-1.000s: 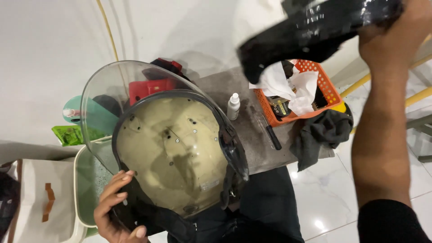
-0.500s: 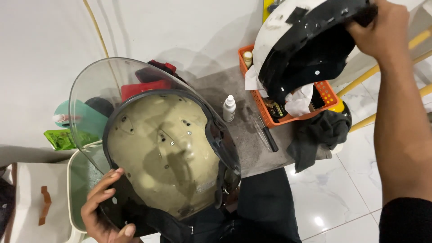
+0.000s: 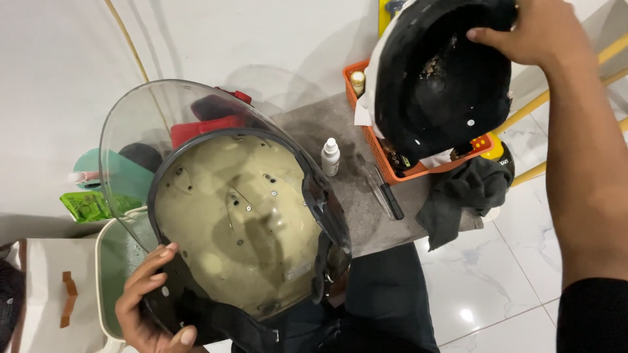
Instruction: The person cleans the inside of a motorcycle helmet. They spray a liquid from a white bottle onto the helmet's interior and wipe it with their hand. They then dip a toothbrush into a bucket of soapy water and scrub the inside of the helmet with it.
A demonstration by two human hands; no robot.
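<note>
The left hand (image 3: 147,304) grips the helmet shell (image 3: 239,225) at lower left — the right hand (image 3: 530,33) grips the black liner (image 3: 438,78) at upper right, over the orange basket (image 3: 386,167).

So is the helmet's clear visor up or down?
Up: the clear visor stands raised off the helmet shell, whose bare beige inside shows.

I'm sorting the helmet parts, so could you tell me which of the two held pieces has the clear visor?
The beige-lined helmet shell in the left hand; the right hand's black liner has none.
</note>
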